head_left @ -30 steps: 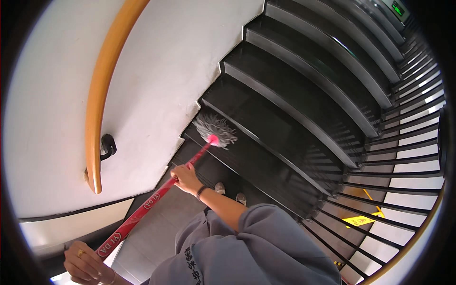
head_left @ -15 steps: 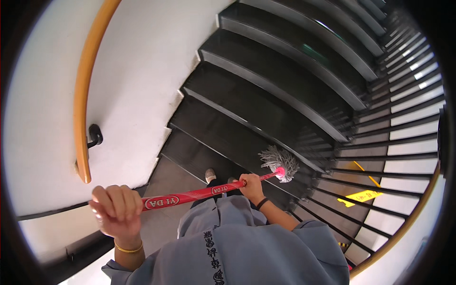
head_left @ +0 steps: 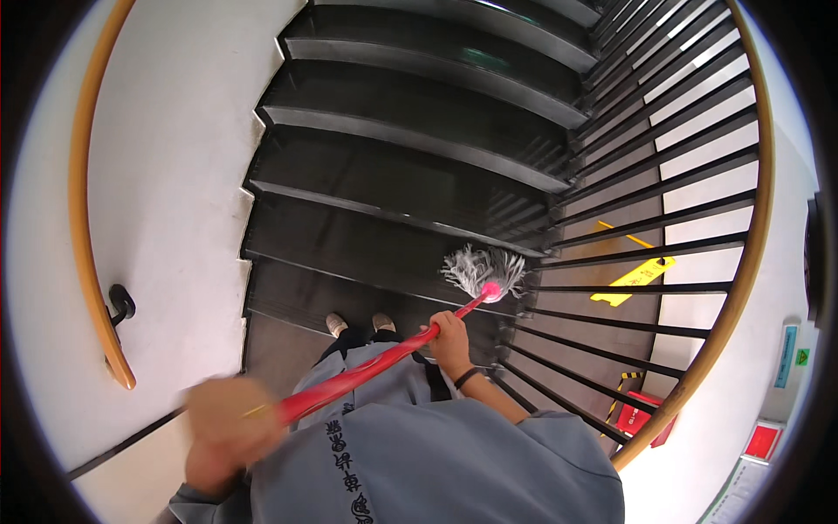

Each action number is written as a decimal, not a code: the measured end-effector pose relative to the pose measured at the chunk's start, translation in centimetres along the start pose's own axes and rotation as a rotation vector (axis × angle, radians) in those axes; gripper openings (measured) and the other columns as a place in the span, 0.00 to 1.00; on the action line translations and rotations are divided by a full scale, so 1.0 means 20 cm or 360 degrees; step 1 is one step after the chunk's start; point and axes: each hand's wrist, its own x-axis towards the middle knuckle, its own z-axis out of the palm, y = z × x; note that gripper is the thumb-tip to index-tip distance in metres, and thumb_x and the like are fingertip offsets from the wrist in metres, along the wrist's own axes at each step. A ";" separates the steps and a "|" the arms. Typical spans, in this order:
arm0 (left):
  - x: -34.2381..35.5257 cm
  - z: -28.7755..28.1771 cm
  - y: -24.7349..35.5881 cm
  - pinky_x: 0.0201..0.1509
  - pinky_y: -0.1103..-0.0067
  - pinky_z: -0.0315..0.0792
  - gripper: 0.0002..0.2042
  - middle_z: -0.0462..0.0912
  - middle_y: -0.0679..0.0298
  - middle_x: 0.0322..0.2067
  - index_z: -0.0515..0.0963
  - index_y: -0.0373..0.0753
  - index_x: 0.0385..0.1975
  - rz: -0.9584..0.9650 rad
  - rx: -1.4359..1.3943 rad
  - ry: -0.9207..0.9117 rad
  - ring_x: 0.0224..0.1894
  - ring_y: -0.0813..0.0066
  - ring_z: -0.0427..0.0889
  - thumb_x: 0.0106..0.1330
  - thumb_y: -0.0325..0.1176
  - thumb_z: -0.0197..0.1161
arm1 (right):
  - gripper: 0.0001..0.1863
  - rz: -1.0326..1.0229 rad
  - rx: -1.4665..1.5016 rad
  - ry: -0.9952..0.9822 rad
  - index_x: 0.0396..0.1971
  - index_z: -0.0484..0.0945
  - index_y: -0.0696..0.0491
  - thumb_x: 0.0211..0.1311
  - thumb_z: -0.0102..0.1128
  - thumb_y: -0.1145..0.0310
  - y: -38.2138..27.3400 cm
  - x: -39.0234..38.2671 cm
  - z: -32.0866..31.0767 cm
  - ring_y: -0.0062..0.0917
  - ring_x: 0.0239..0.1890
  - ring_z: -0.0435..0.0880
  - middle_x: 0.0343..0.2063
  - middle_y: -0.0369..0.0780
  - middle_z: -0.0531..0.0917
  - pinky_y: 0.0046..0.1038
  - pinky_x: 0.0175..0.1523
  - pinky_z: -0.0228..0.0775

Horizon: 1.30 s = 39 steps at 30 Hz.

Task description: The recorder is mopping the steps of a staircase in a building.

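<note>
A red-handled mop slants across my front, its upper end low on the left. Around that end is my left hand, closed and smeared by motion. My right hand is wrapped around the handle farther down, close to the pink collar. Grey yarn strands of the mop head are spread on a dark stair tread, at its right end beside the railing bars. Both my shoes show on the dark floor of the stairs, left of the mop head.
Dark curved stairs rise ahead. Black bars with a wooden rail bound the right side; a wooden handrail runs along the white left wall. Beyond the bars are a yellow floor sign and a red box.
My view has turned, shifting the stairs leftward. My left hand has moved down with the handle's upper end, so the mop slants more steeply. The strands have spread out leftward.
</note>
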 end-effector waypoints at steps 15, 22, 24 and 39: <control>-0.32 -0.04 0.32 0.14 0.78 0.61 0.23 0.65 0.65 0.07 0.61 0.40 0.07 0.0105 0.0435 -0.0030 0.09 0.71 0.66 0.68 0.34 0.48 | 0.13 -0.0243 0.0279 0.0002 0.16 0.71 0.53 0.51 0.65 0.66 -0.20 -0.01 0.64 0.39 0.26 0.72 0.18 0.41 0.73 0.36 0.33 0.62; -1.07 0.10 0.83 0.17 0.79 0.65 0.21 0.70 0.61 0.11 0.65 0.39 0.09 0.0181 0.0933 -0.0090 0.13 0.70 0.72 0.68 0.33 0.51 | 0.13 -0.0674 0.0580 -0.0131 0.17 0.69 0.51 0.47 0.68 0.68 -0.97 0.04 1.39 0.38 0.27 0.73 0.18 0.39 0.73 0.36 0.34 0.61; -1.33 0.25 0.80 0.18 0.79 0.67 0.21 0.71 0.61 0.12 0.67 0.39 0.09 0.0305 0.1112 0.0262 0.14 0.70 0.73 0.67 0.33 0.51 | 0.14 -0.0787 0.0685 -0.0368 0.19 0.69 0.50 0.48 0.67 0.63 -1.14 0.07 1.65 0.39 0.32 0.74 0.23 0.39 0.74 0.41 0.39 0.62; -2.07 0.48 0.95 0.11 0.87 0.66 0.24 0.66 0.69 0.03 0.62 0.45 0.05 0.0806 0.1487 0.1085 0.03 0.81 0.66 0.68 0.37 0.51 | 0.10 -0.1082 0.0094 -0.0823 0.25 0.73 0.45 0.43 0.66 0.63 -1.60 -0.33 1.97 0.29 0.45 0.75 0.29 0.33 0.77 0.49 0.58 0.56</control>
